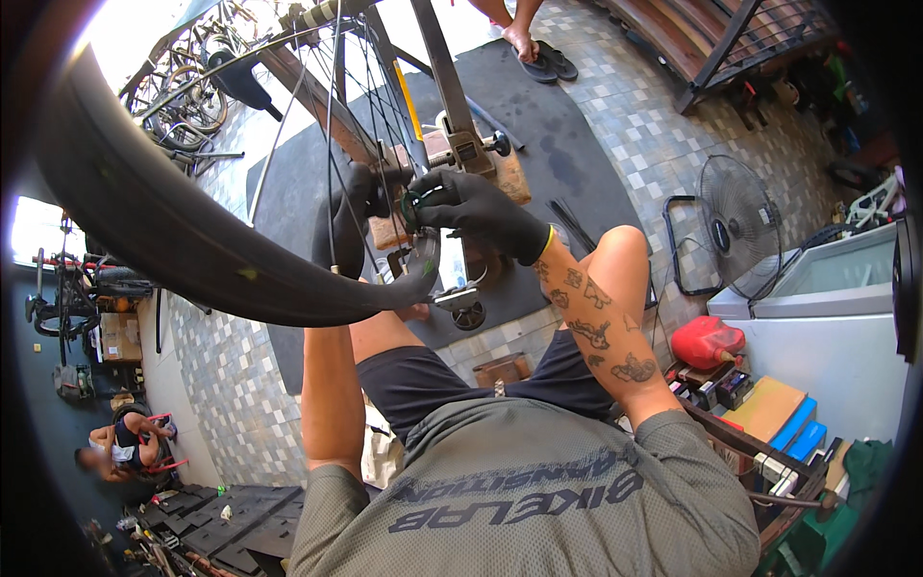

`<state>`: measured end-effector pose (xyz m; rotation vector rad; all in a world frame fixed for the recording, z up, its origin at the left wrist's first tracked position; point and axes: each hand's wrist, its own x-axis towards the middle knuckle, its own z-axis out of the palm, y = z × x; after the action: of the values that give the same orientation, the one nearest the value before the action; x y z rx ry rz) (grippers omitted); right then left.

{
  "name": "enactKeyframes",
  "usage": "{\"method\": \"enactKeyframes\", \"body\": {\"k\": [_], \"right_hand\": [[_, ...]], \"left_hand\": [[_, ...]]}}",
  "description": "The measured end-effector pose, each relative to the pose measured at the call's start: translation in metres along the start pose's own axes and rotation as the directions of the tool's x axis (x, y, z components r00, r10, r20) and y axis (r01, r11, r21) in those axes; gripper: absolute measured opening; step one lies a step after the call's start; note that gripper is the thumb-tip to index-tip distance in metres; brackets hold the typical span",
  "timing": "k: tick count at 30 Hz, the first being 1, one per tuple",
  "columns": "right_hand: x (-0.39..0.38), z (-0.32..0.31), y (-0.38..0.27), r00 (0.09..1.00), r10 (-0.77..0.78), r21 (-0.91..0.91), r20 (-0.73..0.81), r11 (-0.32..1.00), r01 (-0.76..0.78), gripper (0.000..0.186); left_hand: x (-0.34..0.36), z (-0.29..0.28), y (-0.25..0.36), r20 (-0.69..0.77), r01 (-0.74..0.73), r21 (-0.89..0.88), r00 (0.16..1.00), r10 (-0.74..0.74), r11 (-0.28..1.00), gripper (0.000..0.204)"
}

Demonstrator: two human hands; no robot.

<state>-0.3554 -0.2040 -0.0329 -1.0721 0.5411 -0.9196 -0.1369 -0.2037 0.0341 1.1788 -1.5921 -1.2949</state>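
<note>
A bicycle wheel with a thick black tire (221,255) stands upright in a metal truing stand (444,96), its thin spokes (332,125) running up toward the hub. My right hand (481,216), in a black glove, pinches a small round green spoke wrench (411,206) among the spokes near the rim. Also gloved in black, my left hand (338,231) is behind the spokes on the wheel's other side. Its fingers are bent beside the stand's dark knob; the spokes and tire partly hide what they grip. Below my hands sits the stand's lower bracket (456,298).
A black mat (567,144) lies under the stand on the tiled floor. To the right are a floor fan (735,226), a white chest freezer (827,337) and a red fuel can (707,342). Bicycles (192,91) stand far left; a seated person (130,444) is lower left, another person's feet (521,43) ahead.
</note>
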Motion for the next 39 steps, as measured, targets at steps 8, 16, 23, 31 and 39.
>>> {"method": "enactKeyframes", "body": {"k": [8,16,23,31,39], "right_hand": [[0.003,-0.002,0.004,0.999,-0.013,-0.039,0.039,0.999,0.014,0.049],[0.007,-0.003,0.002,0.992,-0.059,-0.113,0.109,0.991,0.072,0.038],[0.015,-0.005,0.008,0.993,-0.051,-0.09,0.104,0.994,0.061,0.041],[-0.003,-0.007,-0.01,0.999,-0.029,-0.046,0.016,0.998,0.03,0.034],[0.009,-0.016,-0.007,0.996,-0.074,-0.2,-0.045,0.978,0.064,0.021]], "left_hand": [[0.012,-0.004,-0.014,0.221,0.022,0.021,0.975,-0.026,1.0,0.031],[0.003,0.019,0.019,0.007,0.04,0.52,0.999,-0.052,0.853,0.022],[0.018,-0.009,0.008,0.3,0.007,0.191,0.952,-0.065,0.982,0.033],[0.022,0.011,0.001,0.062,-0.039,0.493,0.998,0.01,0.869,0.032],[0.02,-0.004,-0.012,0.123,-0.08,0.378,0.992,0.036,0.922,0.022]]}}
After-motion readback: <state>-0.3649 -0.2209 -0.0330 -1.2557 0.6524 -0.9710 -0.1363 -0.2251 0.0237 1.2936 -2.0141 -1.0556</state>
